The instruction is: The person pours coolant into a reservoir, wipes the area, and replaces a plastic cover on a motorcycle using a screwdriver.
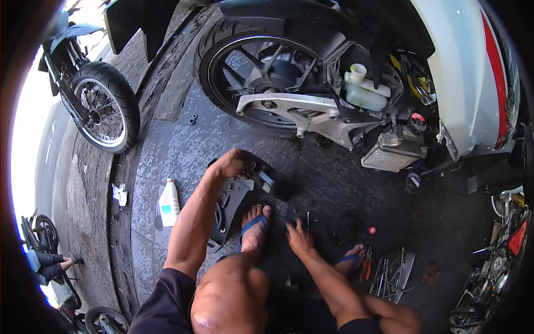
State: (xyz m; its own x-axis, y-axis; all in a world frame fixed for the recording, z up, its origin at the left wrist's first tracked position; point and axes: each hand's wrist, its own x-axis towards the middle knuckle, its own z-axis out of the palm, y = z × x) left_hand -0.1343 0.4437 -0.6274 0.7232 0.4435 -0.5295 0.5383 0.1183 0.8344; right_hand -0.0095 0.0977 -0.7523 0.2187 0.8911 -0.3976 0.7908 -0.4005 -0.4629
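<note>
My left hand (232, 163) is closed round a black motorcycle part (265, 181) with a shiny grey face; its exact kind is unclear. Beneath it lies a dark tray-like panel (238, 201) holding loose bolts and a curved black hose piece (220, 215). Low over the dark floor, my right hand (301, 239) has its fingers apart, with nothing visible in them. Just beyond its fingertips a thin metal rod (308, 219) stands out against the floor. My sandalled left foot (255, 227) is between the two hands.
Ahead stands a motorcycle with its rear wheel (266, 78), silver side bracket (295, 108), coolant bottle (364, 92) and radiator (392, 151) exposed. Pliers (366, 266) and several wrenches (389, 275) lie right. A white bottle (169, 203) stands left; a red cap (372, 230) is on the floor.
</note>
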